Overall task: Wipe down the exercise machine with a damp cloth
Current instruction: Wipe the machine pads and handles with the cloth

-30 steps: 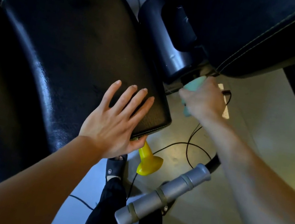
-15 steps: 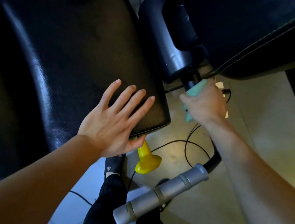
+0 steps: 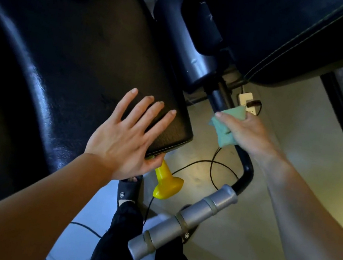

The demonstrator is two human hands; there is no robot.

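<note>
A view looking down at a person's two bare arms reaching over a black exercise machine. The left hand (image 3: 128,136) lies flat on a shiny black padded seat (image 3: 83,54), near the seat's lower right corner, fingers straight and spread, the thumb tucked under the seat's edge; its grip is wide and holds nothing. The right hand (image 3: 245,131) has its fingers and thumb curled round a folded pale green cloth (image 3: 225,125), pressing the cloth against a thin black metal bar (image 3: 244,162) of the machine. This bar runs down from a thick black padded roller (image 3: 181,36) just right of the seat, then bends at its lower end into a grey foam handle (image 3: 182,222) ringed with darker bands. A second black pad (image 3: 295,32) with light stitching fills the upper right corner.

Below the seat's corner, on the pale floor (image 3: 280,193), stands a yellow plastic knob-shaped piece (image 3: 167,185), touching the left thumb. Thin black cables (image 3: 212,166) loop across the floor to a white power strip (image 3: 247,99) just behind the cloth. The person's dark trouser leg and a dark sandal (image 3: 128,193) show at the bottom; the sandal bears a small round white logo, too small to read. No other writing is legible.
</note>
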